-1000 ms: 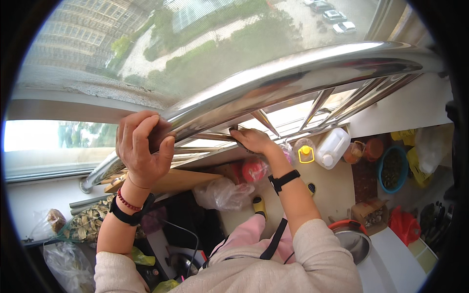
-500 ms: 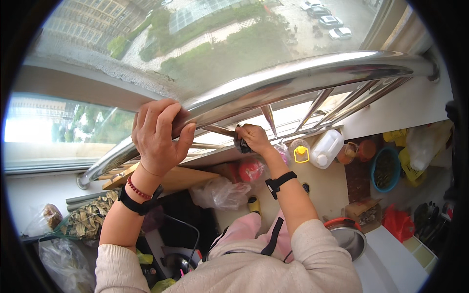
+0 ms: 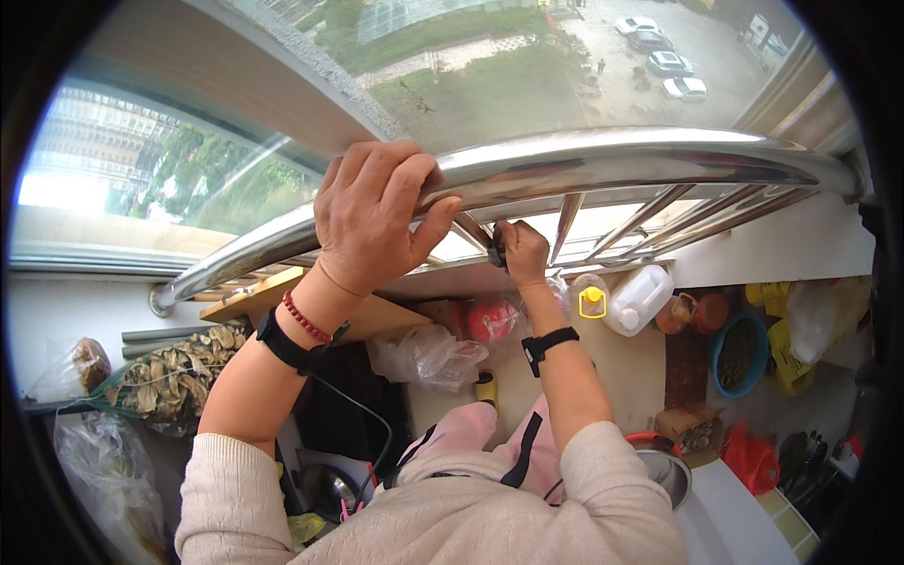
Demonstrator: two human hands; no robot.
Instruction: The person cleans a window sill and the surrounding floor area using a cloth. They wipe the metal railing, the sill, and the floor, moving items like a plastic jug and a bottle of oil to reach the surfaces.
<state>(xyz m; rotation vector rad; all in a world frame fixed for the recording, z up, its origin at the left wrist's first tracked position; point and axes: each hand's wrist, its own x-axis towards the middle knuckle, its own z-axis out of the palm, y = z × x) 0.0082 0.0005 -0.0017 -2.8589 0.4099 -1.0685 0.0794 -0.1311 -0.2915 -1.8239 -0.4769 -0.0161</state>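
My left hand (image 3: 372, 212) rests over the thick shiny top rail (image 3: 621, 165) of a metal window railing, fingers curled over it and thumb on the near side. Lower and to the right, my right hand (image 3: 524, 252) is closed on a dark crumpled cloth (image 3: 496, 247). The cloth lies against one of the thin metal bars below the rail; how far it wraps round the bar is hidden. A slanting bar (image 3: 567, 226) stands just right of this hand.
Under the railing stand a wooden board (image 3: 377, 318), a clear plastic bag (image 3: 435, 356), a yellow-handled bottle (image 3: 591, 299), a white jug (image 3: 640, 301) and a blue basin (image 3: 739, 356). Dried leaves (image 3: 184, 372) lie at left. Window glass (image 3: 490, 94) rises beyond the rail.
My left hand has shifted right along the top rail. My right hand has moved a little right and up with the cloth. The whole view has turned slightly.
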